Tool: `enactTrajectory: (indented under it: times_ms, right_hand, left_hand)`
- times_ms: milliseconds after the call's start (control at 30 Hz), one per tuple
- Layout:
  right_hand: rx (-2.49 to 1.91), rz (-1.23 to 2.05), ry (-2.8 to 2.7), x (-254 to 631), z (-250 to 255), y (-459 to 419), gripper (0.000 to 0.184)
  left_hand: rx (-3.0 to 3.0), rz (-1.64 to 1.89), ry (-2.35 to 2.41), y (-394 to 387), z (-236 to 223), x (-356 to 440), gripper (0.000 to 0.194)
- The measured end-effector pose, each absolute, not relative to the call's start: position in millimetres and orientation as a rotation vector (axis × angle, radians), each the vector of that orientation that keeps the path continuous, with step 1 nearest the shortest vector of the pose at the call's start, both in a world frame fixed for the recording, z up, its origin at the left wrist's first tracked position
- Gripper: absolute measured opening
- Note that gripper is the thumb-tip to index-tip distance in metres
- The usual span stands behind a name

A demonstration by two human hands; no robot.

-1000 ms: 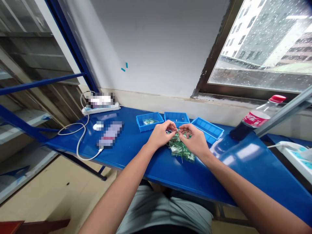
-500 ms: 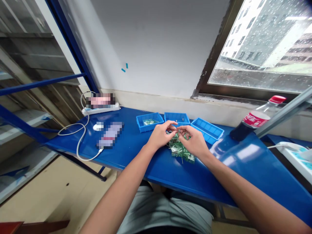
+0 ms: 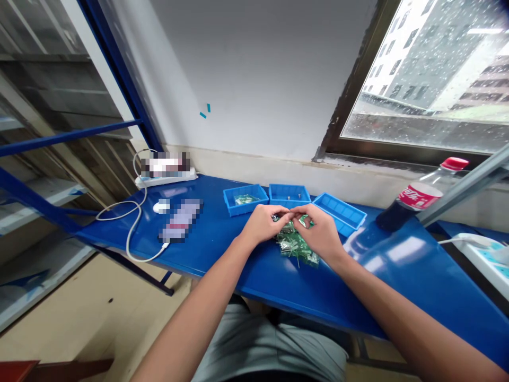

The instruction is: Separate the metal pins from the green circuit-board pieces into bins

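Note:
A pile of green circuit boards (image 3: 296, 248) with shiny metal parts lies on the blue table. Above its far side, my left hand (image 3: 265, 222) and my right hand (image 3: 317, 227) meet at the fingertips. Both are closed in a pinch, thumbs against fingers. Whatever sits between the fingertips is too small and too covered to make out. Just beyond my hands stand three blue bins: the left bin (image 3: 234, 208) holds some green boards, the middle bin (image 3: 288, 188) a few small pieces, and the right bin (image 3: 356, 223) shows its ribbed inside.
A cola bottle (image 3: 419, 193) with a red cap stands at the right, near a slanted metal bar (image 3: 469, 185). At the left lie a blurred-out phone (image 3: 181, 220), a white cable (image 3: 128, 241) and a power strip (image 3: 170, 179). Another power strip (image 3: 483, 260) sits far right.
My fingers have come down and drawn closer together, with the fingertips now touching. My left index finger was raised and arched before. The boards and bins stay in place.

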State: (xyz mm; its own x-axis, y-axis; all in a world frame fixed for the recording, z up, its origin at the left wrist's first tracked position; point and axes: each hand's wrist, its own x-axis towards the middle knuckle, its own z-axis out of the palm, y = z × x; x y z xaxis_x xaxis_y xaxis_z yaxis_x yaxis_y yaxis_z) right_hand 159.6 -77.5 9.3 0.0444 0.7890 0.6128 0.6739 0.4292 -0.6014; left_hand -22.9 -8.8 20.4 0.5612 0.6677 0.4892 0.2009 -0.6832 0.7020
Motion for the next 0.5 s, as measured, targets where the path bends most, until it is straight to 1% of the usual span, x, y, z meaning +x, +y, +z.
enactTrajectory:
  times_ms: [100, 300, 500]
  right_hand:
    - [-1.281, 0.102, -1.7, 158.6, 10.3, -77.8, 0.016]
    - [-1.365, 0.243, -1.562, 157.3, 10.2, -78.1, 0.017]
    - [-1.358, 0.304, -1.536, 157.8, 9.0, -76.2, 0.015]
  left_hand:
    - [2.201, 1.047, 0.722, -6.7, 18.8, -22.7, 0.019]
    - [2.219, 1.076, 0.711, -2.0, 13.9, -22.3, 0.02]
    - [2.235, 1.128, 0.667, -0.8, 12.1, -22.0, 0.023]
